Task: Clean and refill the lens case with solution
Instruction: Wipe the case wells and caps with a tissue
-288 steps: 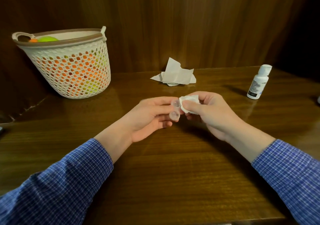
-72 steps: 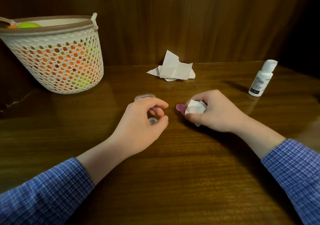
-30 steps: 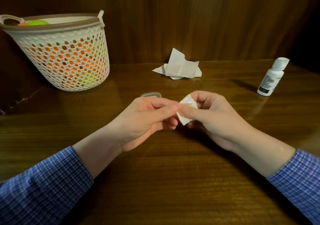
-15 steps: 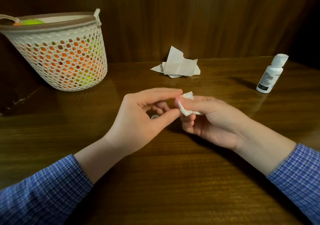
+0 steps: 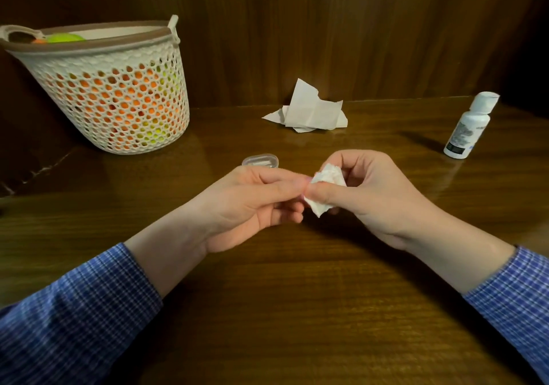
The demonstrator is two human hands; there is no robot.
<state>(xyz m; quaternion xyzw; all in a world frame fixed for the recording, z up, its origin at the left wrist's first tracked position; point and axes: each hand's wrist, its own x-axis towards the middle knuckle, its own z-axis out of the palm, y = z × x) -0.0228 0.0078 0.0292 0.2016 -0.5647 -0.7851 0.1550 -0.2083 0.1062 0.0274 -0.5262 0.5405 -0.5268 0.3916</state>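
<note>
Now, going from left to right with the crumpled tissue sheet (image 5: 309, 111) at the back of the table (image 5: 297, 310) as landmark: far left of it stands one white mesh basket (image 5: 118, 93), its left handle cut off by the frame edge; orange and green things show through the holes, too small to name. In front of the sheet and slightly left lies one clear case part (image 5: 260, 159), half hidden behind the left hand (image 5: 246, 203). This hand, in front of the sheet, has its thumb and fingers closed on something tiny; only a pinkish sliver shows, hard to make out. Touching its fingertips, the right hand (image 5: 368, 194) pinches one small tissue wad (image 5: 325, 187). Far right of the sheet stands one white solution bottle (image 5: 469, 126), cap on, label unreadable. Two blue checked sleeves (image 5: 74, 319) are cut off below.
</note>
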